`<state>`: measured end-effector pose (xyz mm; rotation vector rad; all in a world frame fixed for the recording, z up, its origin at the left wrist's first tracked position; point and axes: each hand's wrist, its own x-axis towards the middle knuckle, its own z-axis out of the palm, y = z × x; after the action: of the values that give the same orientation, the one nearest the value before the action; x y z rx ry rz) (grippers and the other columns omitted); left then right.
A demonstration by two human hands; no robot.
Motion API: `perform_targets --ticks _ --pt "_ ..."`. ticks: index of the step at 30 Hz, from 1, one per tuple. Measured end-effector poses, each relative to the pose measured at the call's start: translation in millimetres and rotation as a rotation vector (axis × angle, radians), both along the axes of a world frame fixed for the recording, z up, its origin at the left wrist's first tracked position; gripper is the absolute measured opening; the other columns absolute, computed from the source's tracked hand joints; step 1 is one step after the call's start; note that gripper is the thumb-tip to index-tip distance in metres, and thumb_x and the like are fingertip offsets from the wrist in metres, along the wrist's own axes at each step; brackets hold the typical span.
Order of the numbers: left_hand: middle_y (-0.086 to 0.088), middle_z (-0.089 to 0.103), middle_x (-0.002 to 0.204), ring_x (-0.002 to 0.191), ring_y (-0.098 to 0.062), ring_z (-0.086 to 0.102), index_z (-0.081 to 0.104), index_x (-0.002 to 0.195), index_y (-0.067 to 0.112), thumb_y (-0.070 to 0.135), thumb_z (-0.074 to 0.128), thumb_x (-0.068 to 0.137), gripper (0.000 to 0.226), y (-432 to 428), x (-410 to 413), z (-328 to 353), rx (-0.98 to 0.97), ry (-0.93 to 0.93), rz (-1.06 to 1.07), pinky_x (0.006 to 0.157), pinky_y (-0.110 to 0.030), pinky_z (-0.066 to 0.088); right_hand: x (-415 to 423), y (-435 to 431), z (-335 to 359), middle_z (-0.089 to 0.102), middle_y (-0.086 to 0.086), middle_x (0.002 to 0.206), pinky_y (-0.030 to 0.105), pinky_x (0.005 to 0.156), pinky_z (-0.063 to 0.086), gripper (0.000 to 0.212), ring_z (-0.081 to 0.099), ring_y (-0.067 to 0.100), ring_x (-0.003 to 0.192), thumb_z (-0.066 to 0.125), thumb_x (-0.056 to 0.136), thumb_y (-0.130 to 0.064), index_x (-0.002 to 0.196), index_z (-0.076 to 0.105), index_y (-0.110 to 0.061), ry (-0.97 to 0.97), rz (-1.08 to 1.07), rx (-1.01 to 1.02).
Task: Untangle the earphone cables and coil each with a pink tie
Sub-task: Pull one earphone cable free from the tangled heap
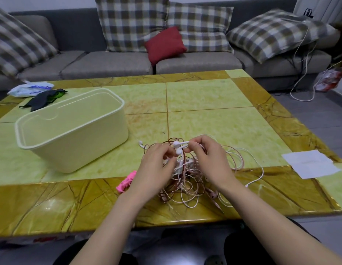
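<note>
I counted one cream bin (74, 131), one sheet of paper (310, 163), four plaid cushions (131, 23), one red cushion (165, 44), and one tangled heap of earphone cables (187, 180); its separate cables I couldn't count.

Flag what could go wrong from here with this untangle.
1. Both hands, left hand and right hand, pinch white earbuds above the tangled cables; pulling apart may tighten knots.
2. Loops overhang the table edge and could slide off.
3. Pink ties lie partly under the left wrist and may get swept away.
</note>
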<state>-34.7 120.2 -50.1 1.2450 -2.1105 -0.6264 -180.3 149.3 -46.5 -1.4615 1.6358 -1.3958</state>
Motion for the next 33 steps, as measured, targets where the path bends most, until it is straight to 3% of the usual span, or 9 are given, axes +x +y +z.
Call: perform_targets --ticks 3,5,9,15,19,23,26,29,33 --pt "0.019 0.049 0.087 0.094 -0.013 0.050 0.057 0.090 0.025 0.024 0.058 0.090 0.002 1 1 1 0.018 0.028 -0.011 0.090 -0.034 0.040 4 -2 2 0.069 -0.008 0.076 0.009 0.047 0.032 0.014 0.045 -0.003 0.042 0.054 0.094 -0.015 0.082 0.060 -0.021 -0.078 0.022 0.020" --pt "0.019 0.051 0.086 0.095 -0.013 0.049 0.058 0.085 0.026 0.030 0.060 0.088 0.005 3 0 4 0.039 0.063 0.003 0.087 -0.031 0.038 5 -2 1 0.069 -0.009 0.074 0.009 0.053 0.035 0.015 0.051 -0.006 0.051 0.056 0.093 -0.016 0.080 0.061 -0.022 -0.088 0.052 0.020" --pt "0.015 0.057 0.077 0.084 -0.006 0.049 0.060 0.078 0.025 0.031 0.060 0.087 0.010 4 1 10 0.027 0.217 0.076 0.072 -0.012 0.033 4 -1 -2 0.065 -0.014 0.072 0.014 0.063 0.039 0.014 0.056 -0.004 0.065 0.061 0.090 -0.021 0.077 0.062 -0.027 -0.009 0.104 0.030" --pt "0.001 0.064 0.075 0.070 -0.005 0.056 0.058 0.079 0.018 0.015 0.063 0.087 0.010 6 -2 13 0.127 0.428 0.053 0.066 -0.018 0.043 5 4 -2 0.063 -0.017 0.068 0.013 0.064 0.041 0.011 0.057 -0.003 0.069 0.062 0.089 -0.022 0.078 0.064 -0.024 0.075 0.138 -0.007" --pt "0.006 0.055 0.065 0.060 0.000 0.048 0.061 0.079 0.020 0.009 0.063 0.086 0.014 3 1 12 0.196 0.397 0.019 0.059 -0.015 0.039 0 5 -2 0.064 -0.008 0.068 0.022 0.060 0.041 0.016 0.054 0.010 0.061 0.060 0.090 -0.020 0.076 0.062 -0.027 0.039 0.087 -0.006" --pt "0.008 0.050 0.061 0.051 -0.001 0.046 0.059 0.079 0.023 0.012 0.065 0.086 0.014 -2 10 6 0.157 0.271 0.159 0.051 -0.012 0.036 -6 2 1 0.062 -0.006 0.067 0.017 0.051 0.033 0.016 0.045 0.010 0.058 0.056 0.092 -0.017 0.078 0.062 -0.019 -0.110 0.037 -0.005" --pt "0.004 0.052 0.081 0.068 -0.014 0.052 0.056 0.101 0.018 0.012 0.065 0.084 0.020 -5 19 3 0.084 0.153 0.285 0.066 -0.030 0.046 -8 4 0 0.062 -0.007 0.063 0.015 0.052 0.033 0.014 0.047 0.005 0.057 0.056 0.092 -0.017 0.080 0.062 -0.019 -0.136 0.026 -0.005" --pt "0.004 0.042 0.106 0.097 -0.016 0.048 0.049 0.118 0.013 0.010 0.066 0.083 0.039 -4 21 7 -0.118 0.068 0.304 0.090 -0.029 0.040 -13 7 -3 0.062 -0.009 0.062 0.016 0.055 0.035 0.013 0.050 -0.001 0.056 0.059 0.091 -0.023 0.079 0.062 -0.027 0.010 0.042 -0.003" --pt "0.006 0.044 0.124 0.120 -0.012 0.039 0.044 0.131 0.017 0.020 0.059 0.089 0.045 14 1 23 -0.239 -0.041 -0.049 0.106 -0.028 0.028 -18 10 7 0.063 -0.014 0.065 0.031 0.061 0.046 0.013 0.056 0.006 0.057 0.061 0.088 -0.034 0.075 0.060 -0.038 0.281 0.075 -0.013"
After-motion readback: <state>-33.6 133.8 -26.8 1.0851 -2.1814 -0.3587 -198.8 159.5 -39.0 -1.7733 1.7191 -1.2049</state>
